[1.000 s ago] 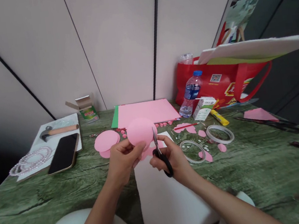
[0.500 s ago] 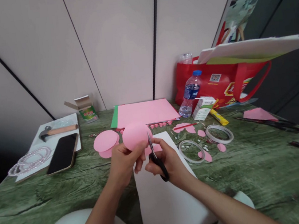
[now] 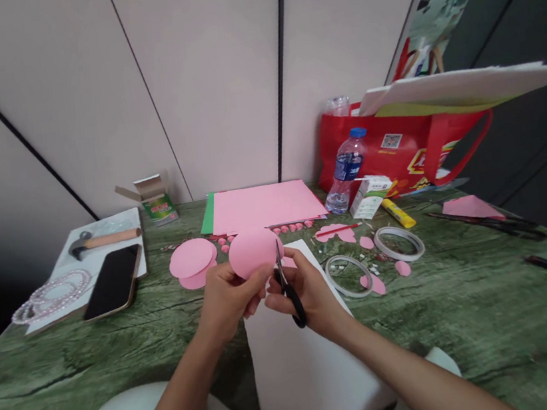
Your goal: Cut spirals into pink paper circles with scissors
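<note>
Pinched in my left hand [image 3: 228, 300] is a round pink paper piece [image 3: 252, 253], raised above the table. My right hand [image 3: 310, 294] grips black-handled scissors [image 3: 291, 297], their blades pointing up along the right edge of the pink piece. Whether the blades bite into the paper I cannot tell. Beneath both hands lies a white sheet [image 3: 301, 376]. More pink rounds [image 3: 190, 257] are stacked on the table to the left of my hands, partly overlapping.
Pink sheets [image 3: 263, 206] lie at the back. On the right are tape rolls [image 3: 399, 243], a glue stick [image 3: 398, 213], a water bottle [image 3: 346, 172] and a red bag [image 3: 375, 138]. A phone [image 3: 113, 282], hammer [image 3: 106, 239] and bead strings [image 3: 53, 293] lie left.
The pink round has shifted slightly right and tilted a little. The scissor blades look closer together and more upright. The whole view has moved slightly.
</note>
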Motion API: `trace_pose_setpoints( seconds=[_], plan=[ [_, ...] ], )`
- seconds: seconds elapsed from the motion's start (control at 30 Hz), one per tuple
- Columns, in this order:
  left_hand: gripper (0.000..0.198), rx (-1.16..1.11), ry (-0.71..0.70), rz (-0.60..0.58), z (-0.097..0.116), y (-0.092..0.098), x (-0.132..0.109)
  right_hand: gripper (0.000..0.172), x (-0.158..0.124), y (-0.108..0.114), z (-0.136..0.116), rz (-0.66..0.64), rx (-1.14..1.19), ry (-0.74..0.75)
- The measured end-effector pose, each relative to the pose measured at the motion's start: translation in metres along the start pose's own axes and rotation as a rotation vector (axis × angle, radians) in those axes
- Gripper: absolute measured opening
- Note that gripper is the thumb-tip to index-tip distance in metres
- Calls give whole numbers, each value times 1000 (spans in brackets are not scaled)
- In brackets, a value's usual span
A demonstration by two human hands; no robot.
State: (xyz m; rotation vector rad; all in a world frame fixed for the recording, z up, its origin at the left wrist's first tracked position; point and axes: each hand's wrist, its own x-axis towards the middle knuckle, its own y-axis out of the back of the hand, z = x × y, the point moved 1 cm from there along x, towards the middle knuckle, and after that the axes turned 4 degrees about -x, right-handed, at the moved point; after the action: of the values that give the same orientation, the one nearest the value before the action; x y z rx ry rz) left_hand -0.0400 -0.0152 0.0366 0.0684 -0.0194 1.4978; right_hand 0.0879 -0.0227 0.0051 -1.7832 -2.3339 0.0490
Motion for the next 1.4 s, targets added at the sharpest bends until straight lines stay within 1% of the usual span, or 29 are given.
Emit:
trace_pose_setpoints(
  seconds=[0.23,0.5,0.67,0.93,1.17,1.33,1.4],
  plan=[
    [30,-12,1,14,-3,1,0,62,0,2,1,10,-28,-23],
    [29,-19,-16,13,0,2,-1,61,0,2,-1,31,-43,-39],
    [27,-43,-18,14,2,3,-1,60,0,2,-2,27,-10,-51],
    [24,-86,-18,6,3,4,-1,54,1,3,1,42,-9,-37],
    [24,-113,-34,11,4,5,0,58,0,2,-1,68,-8,-90],
    [27,-154,-56,14,5,4,0,55,0,0,-1,110,-84,-103],
    [27,-184,-56,13,4,3,0,55,0,-1,-2,98,-93,-88]
  ],
)
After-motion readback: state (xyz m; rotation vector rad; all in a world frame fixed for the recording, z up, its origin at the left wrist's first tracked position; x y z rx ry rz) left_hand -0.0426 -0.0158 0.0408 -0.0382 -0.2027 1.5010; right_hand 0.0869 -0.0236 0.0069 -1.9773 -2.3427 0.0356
